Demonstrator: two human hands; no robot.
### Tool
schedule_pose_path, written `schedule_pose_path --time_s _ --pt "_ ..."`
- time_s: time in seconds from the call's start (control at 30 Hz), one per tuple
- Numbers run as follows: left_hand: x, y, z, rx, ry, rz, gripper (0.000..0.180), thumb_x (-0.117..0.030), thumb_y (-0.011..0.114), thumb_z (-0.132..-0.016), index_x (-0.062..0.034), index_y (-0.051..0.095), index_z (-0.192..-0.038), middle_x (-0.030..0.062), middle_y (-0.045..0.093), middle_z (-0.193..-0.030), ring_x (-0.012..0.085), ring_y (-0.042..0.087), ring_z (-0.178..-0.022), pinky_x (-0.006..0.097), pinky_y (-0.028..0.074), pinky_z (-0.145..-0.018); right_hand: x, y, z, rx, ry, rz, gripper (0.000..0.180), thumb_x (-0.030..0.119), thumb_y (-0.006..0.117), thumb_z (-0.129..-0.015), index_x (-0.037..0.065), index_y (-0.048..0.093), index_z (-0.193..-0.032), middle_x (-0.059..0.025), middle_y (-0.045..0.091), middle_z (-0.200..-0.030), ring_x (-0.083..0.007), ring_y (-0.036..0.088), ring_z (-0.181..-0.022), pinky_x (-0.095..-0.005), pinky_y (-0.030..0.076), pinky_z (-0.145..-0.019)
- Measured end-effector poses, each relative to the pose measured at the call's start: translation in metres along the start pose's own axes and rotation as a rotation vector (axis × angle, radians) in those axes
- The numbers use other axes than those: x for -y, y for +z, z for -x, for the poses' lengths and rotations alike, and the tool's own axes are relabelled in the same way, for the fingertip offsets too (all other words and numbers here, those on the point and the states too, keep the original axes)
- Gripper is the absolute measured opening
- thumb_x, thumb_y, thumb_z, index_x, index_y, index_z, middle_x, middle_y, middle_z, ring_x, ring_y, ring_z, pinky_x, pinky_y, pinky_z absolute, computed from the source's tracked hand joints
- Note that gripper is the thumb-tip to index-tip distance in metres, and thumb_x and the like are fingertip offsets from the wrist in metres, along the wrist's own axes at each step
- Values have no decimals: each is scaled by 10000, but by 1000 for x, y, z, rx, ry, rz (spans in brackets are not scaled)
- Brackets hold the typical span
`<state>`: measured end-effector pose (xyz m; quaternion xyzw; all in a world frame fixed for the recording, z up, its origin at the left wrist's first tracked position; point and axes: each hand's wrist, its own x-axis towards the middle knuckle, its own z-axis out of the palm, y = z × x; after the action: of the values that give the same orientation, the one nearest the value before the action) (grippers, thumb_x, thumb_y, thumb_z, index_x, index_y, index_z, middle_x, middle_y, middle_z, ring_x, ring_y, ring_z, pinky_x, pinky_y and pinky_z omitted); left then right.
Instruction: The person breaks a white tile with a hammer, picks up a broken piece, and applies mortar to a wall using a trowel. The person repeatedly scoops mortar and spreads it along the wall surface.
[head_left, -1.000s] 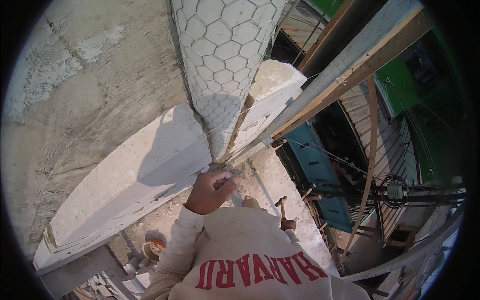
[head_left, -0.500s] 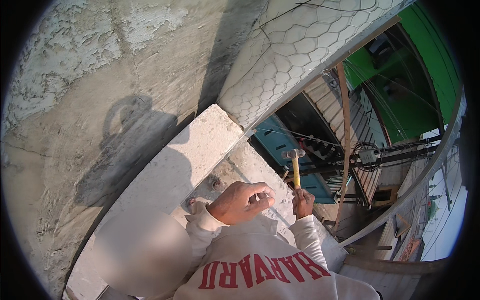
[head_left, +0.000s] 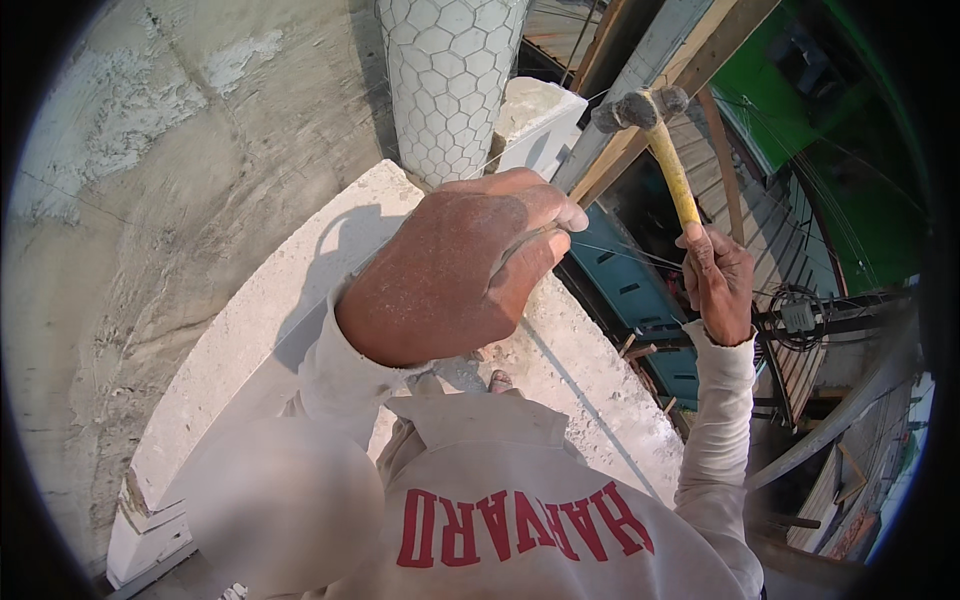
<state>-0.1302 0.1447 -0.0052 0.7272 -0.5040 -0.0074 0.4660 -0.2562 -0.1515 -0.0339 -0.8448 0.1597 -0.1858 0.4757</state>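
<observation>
My right hand point(head_left: 718, 275) is closed around the yellow handle of a hammer point(head_left: 668, 160), held upright at the right with its grey, dusty head at the top. My left hand point(head_left: 455, 265), large and near the middle, has its thumb and forefinger bent toward each other in a pinch. Whatever lies between those fingertips, if anything, is too small to make out. Just beyond the left hand stands a pale round column point(head_left: 440, 95) wrapped in hexagonal wire mesh. Wooden beams point(head_left: 655, 105) run behind the hammer.
A rough pale ledge point(head_left: 240, 345) runs along a weathered plaster wall point(head_left: 130, 230) on the left. Below lies a dusty concrete surface point(head_left: 590, 400) with a foot on it. Beyond its right edge are a blue panel point(head_left: 615, 270), corrugated roofing point(head_left: 790, 240) and cables.
Both hands have risen toward the view, the hammer moving up and to the right. My view has shifted, so the meshed column now stands more upright and farther left.
</observation>
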Motion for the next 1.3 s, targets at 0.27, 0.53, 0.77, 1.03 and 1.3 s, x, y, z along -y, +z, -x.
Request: schedule_pose_path --time_s 0.27,0.53,0.77,1.03,1.3 --pt "-32 -76 24 -357 -303 -246 327 -261 608 -1006 25 703 -1133 117 716 -1097 218 668 -1027 329 497 -956 26 -40 -54 166 -197 266 542 463 607 -1014 25 543 -701 46 347 -579 -71 307 -538 -298 232 -490" --pt "-72 -74 -1 164 -589 -348 487 -421 571 -1019 -9 650 -772 36 621 -675 138 604 -693 309 478 -681 11 -39 -73 223 -168 244 516 433 605 -1021 -31 640 -796 31 375 -582 -89 325 -542 -305 267 -504" --pt "-7 -4 -49 -1 -152 -757 226 -173 627 -922 37 685 -983 244 684 -909 416 655 -845 458 526 -778 20 -32 -110 300 -430 392 517 411 601 -1022 -78 665 -868 -66 389 -592 -152 359 -581 -372 315 -544" --pt "51 47 -72 -7 -137 -889 262 -2 606 -842 69 572 -1092 259 687 -900 474 668 -832 516 544 -768 11 -27 -133 269 -419 459 563 448 610 -1007 -70 670 -797 -75 390 -552 -159 347 -521 -394 318 -501" --pt "55 48 -66 109 -213 -926 411 4 661 -762 72 566 -1155 268 671 -795 432 688 -768 509 559 -715 19 -35 -136 253 -448 472 566 476 619 -996 -58 713 -834 -65 408 -547 -157 362 -517 -386 331 -506"
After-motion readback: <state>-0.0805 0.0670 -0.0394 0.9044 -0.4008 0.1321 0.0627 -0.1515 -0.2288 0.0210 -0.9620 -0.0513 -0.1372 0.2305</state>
